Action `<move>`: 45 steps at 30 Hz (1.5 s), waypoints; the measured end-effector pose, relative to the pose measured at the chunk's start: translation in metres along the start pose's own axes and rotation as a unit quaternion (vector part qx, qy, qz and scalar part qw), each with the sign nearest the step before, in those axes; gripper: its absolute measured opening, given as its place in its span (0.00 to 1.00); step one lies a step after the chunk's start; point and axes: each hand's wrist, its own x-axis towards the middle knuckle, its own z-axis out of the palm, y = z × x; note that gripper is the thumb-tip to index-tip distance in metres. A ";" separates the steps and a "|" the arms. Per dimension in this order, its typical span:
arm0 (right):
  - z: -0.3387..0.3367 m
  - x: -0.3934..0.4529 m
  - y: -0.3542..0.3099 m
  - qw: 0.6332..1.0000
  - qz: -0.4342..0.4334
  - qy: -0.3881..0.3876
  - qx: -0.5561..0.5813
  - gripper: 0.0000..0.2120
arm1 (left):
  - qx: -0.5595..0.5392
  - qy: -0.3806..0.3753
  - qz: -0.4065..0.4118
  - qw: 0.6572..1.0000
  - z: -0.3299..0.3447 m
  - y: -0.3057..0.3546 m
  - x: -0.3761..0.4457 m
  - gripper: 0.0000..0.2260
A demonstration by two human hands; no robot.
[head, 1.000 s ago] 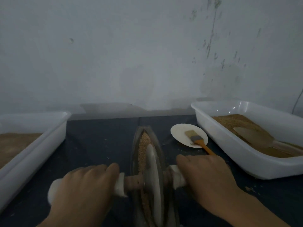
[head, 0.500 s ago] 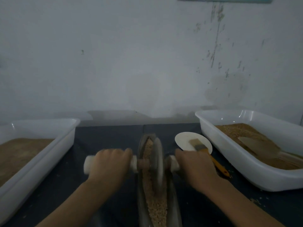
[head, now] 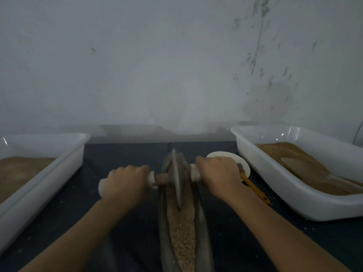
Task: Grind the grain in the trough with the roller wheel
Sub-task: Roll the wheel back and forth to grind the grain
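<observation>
Hands first: our left hand (head: pixel 125 182) is wrapped tight around the white left handle (head: pixel 103 186) of the roller wheel (head: pixel 176 179), fingers curled over the top, and our right hand (head: pixel 218 175) grips the white right handle (head: pixel 194 174) the same way. Both fists are fully closed on the handles, knuckles up.

We've got the wheel standing upright on its edge in the far half of the trough (head: pixel 204 228), with the wooden axle (head: pixel 162 178) running crosswise between our hands. The trough is a long, narrow grey boat shape that runs straight away from us down the middle of the dark tabletop (head: pixel 121 154). The grain (head: pixel 181 232) fills the channel as a tan, crumbly strip, mostly showing in the near half, between the wheel and us.

To the right we see a white tub (head: pixel 294 185) holding brown grain with a flat scoop lying in it. Just beside that tub sits a small white dish (head: pixel 238 160) with a brush (head: pixel 253 188) resting across it, orange handle pointing toward us, half hidden behind our right hand. On the left there's another white tub (head: pixel 49 167) with brown meal in it. A few loose crumbs are scattered on the table. Plain grey wall (head: pixel 157 65) behind, scuffed on the right.
</observation>
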 end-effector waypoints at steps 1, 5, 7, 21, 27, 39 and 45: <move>0.005 0.010 0.001 1.000 0.008 0.000 -0.005 0.12 | 0.002 0.005 -0.002 1.000 0.001 0.001 0.009 0.06; 0.010 0.007 0.001 0.998 0.042 -0.030 0.029 0.11 | 0.029 0.015 0.029 0.999 -0.009 0.006 0.017 0.06; 0.002 -0.018 0.001 0.996 0.038 -0.039 0.069 0.10 | 0.041 0.018 0.050 0.998 -0.017 0.008 -0.002 0.11; -0.010 -0.031 -0.004 1.000 0.002 0.003 -0.009 0.10 | 0.017 -0.008 0.029 0.999 -0.012 0.001 -0.021 0.11; 0.007 0.007 0.000 0.999 0.029 -0.021 -0.003 0.11 | 0.024 -0.005 0.022 0.999 -0.006 0.005 0.013 0.08; -0.042 -0.076 -0.010 0.997 -0.032 0.017 0.068 0.22 | 0.003 -0.073 0.063 0.995 -0.043 0.002 -0.070 0.12; 0.008 -0.014 0.004 0.999 0.018 -0.022 0.041 0.09 | 0.036 -0.004 0.040 0.999 -0.020 0.007 -0.003 0.08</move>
